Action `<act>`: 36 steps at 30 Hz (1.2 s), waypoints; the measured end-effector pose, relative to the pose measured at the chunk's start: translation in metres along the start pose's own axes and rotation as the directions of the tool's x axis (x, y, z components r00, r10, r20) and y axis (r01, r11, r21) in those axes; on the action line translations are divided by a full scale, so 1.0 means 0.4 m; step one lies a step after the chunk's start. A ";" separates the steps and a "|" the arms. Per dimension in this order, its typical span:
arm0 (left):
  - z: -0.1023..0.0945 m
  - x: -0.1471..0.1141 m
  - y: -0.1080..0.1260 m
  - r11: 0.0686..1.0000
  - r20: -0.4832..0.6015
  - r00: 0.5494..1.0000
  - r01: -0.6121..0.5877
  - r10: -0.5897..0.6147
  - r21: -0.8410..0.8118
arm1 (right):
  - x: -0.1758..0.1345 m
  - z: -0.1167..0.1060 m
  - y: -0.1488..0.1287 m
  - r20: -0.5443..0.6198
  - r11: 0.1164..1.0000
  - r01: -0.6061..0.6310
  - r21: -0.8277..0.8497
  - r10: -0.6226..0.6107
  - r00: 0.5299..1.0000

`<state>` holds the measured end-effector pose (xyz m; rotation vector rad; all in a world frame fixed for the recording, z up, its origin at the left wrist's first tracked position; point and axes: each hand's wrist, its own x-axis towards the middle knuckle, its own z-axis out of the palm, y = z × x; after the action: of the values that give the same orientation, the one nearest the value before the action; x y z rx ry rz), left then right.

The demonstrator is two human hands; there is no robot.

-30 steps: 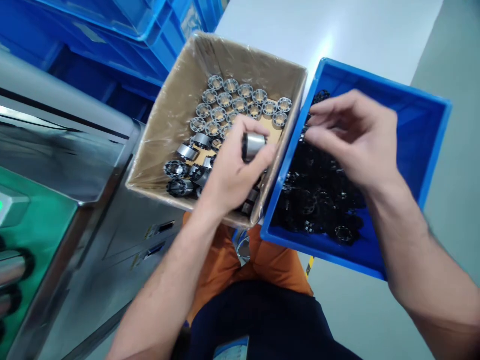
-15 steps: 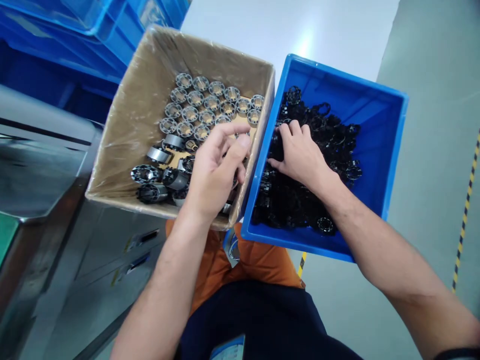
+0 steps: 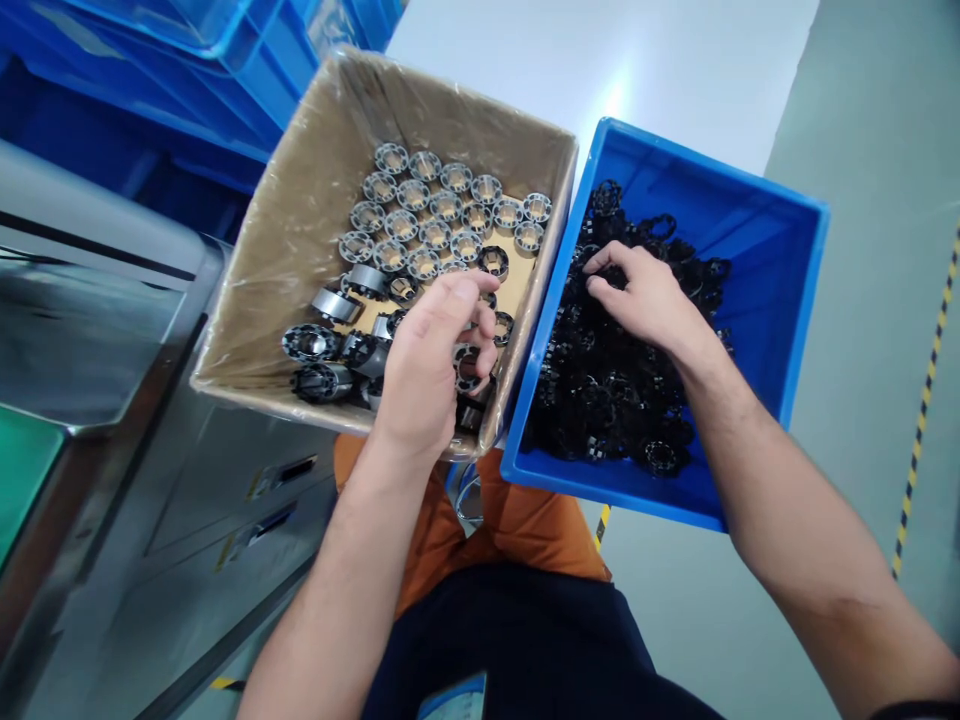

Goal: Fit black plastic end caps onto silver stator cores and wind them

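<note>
My left hand (image 3: pixel 431 360) hangs over a plastic-lined cardboard box (image 3: pixel 255 260), fingers loosely curled with thumb and index finger stretched out. Nothing shows clearly in its grasp; a dark ring part (image 3: pixel 466 367) shows just by the curled fingers. Upright in the box stand rows of grey slotted rings (image 3: pixel 401 225), while metal-banded cylinders (image 3: pixel 322 382) lie toward the near side. Inside a blue bin (image 3: pixel 806 310), my right hand (image 3: pixel 645 300) is over a heap of black ring parts (image 3: pixel 600 400). Its thumb and index finger are apart, with no part visible between them.
Blue crates (image 3: pixel 255 70) stand at the upper left. A metal machine (image 3: pixel 97 270) and a grey cabinet (image 3: pixel 225 490) border the left side. Behind the box and bin is a white surface (image 3: pixel 540 50). Striped tape (image 3: pixel 930 390) marks the floor at right.
My right hand has shifted slightly right and up from the near-left wall of the bin, its thumb and index finger now apart. A dark ring shows beyond my left hand's fingertips.
</note>
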<state>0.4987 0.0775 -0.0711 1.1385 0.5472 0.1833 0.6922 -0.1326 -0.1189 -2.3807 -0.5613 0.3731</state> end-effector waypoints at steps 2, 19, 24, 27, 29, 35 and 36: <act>0.002 -0.002 0.003 1.000 -0.002 1.000 0.020 -0.020 -0.018 | 0.011 -0.008 0.000 0.064 0.944 -0.160 0.288 0.148 0.987; -0.003 -0.002 -0.007 0.991 0.085 0.993 0.092 -0.084 -0.094 | -0.025 -0.063 -0.080 0.250 0.482 -0.303 0.822 0.172 0.953; -0.020 -0.013 -0.033 0.998 0.264 0.963 -0.057 0.056 -0.004 | -0.113 -0.054 -0.177 0.261 0.633 -0.053 0.772 -0.241 0.935; -0.029 -0.011 -0.035 0.982 0.341 0.926 -0.185 0.160 0.043 | -0.148 -0.038 -0.204 0.140 0.714 0.282 0.641 -0.470 0.872; -0.030 -0.005 -0.032 0.958 0.338 0.913 -0.271 0.227 0.089 | -0.157 -0.023 -0.205 0.076 0.698 0.407 0.589 -0.549 0.833; -0.032 0.009 -0.045 0.919 0.285 0.891 -0.388 0.354 0.073 | -0.167 0.012 -0.205 -0.098 0.663 0.592 0.459 -0.624 0.775; -0.032 0.009 -0.049 0.916 0.288 0.884 -0.398 0.367 0.054 | -0.169 0.010 -0.208 -0.115 0.664 0.608 0.436 -0.629 0.769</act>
<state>0.4927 0.0810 -0.0937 1.3501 0.0806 0.3347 0.6071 -0.1054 -0.0593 -1.6027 -1.1314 0.2097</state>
